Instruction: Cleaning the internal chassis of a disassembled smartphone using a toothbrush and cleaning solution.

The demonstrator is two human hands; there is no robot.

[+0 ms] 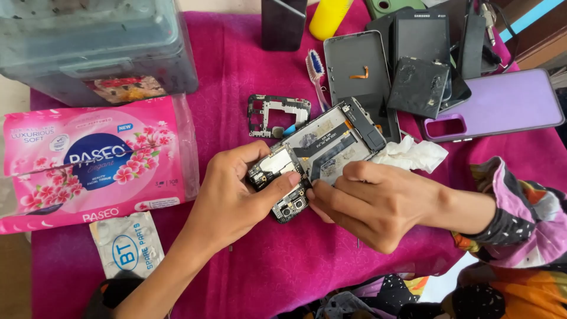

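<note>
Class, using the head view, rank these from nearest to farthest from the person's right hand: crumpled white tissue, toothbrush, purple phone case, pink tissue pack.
1. Crumpled white tissue, just above the right hand.
2. Toothbrush, up and left.
3. Purple phone case, far upper right.
4. Pink tissue pack, far left.

Tissue pack (94,162) left of opened phone (322,147); phone case (502,103) far right.

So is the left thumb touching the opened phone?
Touching. The head view shows the left hand gripping the opened phone, thumb pressed flat on its circuit board with no gap. The right hand pinches the same edge.
</note>
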